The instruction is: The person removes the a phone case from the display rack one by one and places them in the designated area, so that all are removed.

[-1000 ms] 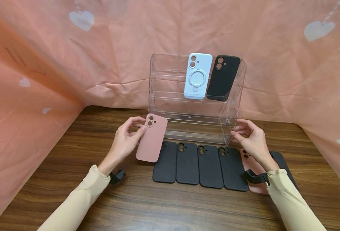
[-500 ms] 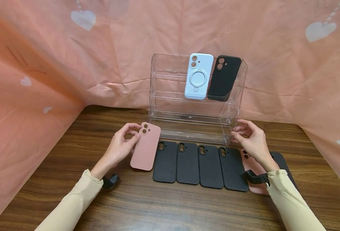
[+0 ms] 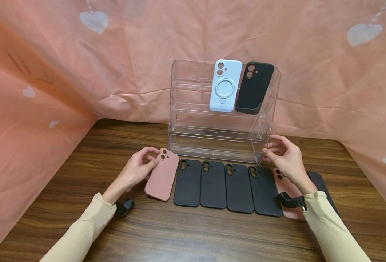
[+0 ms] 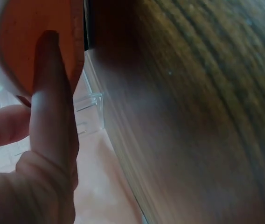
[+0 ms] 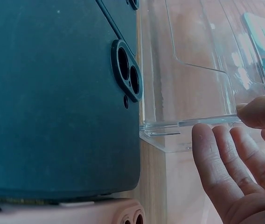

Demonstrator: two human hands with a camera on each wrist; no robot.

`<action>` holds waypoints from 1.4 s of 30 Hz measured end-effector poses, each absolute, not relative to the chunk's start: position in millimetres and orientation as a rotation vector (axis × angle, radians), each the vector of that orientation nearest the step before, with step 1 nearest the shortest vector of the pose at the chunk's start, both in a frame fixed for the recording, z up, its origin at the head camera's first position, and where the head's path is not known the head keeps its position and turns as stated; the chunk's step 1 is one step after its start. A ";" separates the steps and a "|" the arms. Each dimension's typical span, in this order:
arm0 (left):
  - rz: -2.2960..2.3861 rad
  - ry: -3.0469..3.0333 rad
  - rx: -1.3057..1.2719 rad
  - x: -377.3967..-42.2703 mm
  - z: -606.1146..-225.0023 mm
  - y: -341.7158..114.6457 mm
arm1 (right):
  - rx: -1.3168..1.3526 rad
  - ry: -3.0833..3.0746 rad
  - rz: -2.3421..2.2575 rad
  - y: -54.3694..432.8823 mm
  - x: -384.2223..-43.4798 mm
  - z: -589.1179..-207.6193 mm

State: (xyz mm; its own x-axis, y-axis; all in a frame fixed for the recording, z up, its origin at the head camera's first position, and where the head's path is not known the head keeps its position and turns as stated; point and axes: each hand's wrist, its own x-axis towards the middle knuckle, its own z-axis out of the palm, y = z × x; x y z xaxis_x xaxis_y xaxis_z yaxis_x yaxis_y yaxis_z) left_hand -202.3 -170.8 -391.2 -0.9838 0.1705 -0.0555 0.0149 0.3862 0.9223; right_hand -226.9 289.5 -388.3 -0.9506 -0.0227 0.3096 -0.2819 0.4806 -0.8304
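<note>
In the head view my left hand (image 3: pixel 137 170) pinches a pink phone case (image 3: pixel 162 175) by its upper left edge, thumb on the back face. The case lies low at the table, slightly tilted, left of a row of cases. The left wrist view shows a finger (image 4: pixel 53 107) under its orange-looking inner side (image 4: pixel 27 37). My right hand (image 3: pixel 286 160) holds the lower right side of a clear tiered display stand (image 3: pixel 212 147), thumb at the side panel's edge. A white case with a ring (image 3: pixel 225 87) and a black case (image 3: pixel 254 87) lean on an upper tier.
Several black phone cases (image 3: pixel 213 185) lie side by side in front of the stand. A second pink case (image 3: pixel 287 185) and another black case (image 3: pixel 320 185) lie partly under my right forearm. A pink curtain (image 3: pixel 140 54) surrounds the wooden table (image 3: pixel 193 236).
My left hand has brought the pink case down and to the left, off the black case it overlapped. The right hand stays at the stand.
</note>
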 end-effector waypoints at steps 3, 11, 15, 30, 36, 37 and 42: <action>1.620 2.502 0.154 -202.7 -393.5 -170.1 | 0.258 -2.475 1.462 289.2 -226.7 -387.7; 1.461 2.583 0.088 -202.2 -393.9 -167.5 | 0.261 -2.472 1.462 288.9 -225.9 -387.1; 1.346 2.637 0.110 -203.3 -392.2 -168.7 | 0.262 -2.472 1.466 289.1 -226.2 -387.3; 0.961 2.805 0.315 -205.7 -387.6 -174.8 | 0.258 -2.484 1.447 289.6 -224.6 -387.2; 0.907 2.836 0.360 -206.5 -387.5 -175.6 | 0.258 -2.491 1.438 289.2 -224.1 -388.3; 0.895 2.849 0.381 -207.5 -387.5 -176.0 | 0.259 -2.487 1.439 289.0 -224.0 -388.3; 0.899 2.894 0.440 -213.3 -384.0 -176.5 | 0.274 -2.469 1.445 288.1 -224.1 -387.8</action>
State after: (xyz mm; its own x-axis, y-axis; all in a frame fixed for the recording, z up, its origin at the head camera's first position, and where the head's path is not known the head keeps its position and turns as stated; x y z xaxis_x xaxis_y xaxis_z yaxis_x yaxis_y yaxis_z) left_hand -213.3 -176.5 -384.0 -0.9557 0.2942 0.0090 0.2476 0.7869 0.5653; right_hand -224.1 288.1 -387.8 -0.9464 -0.0277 0.3217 -0.2941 0.4853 -0.8234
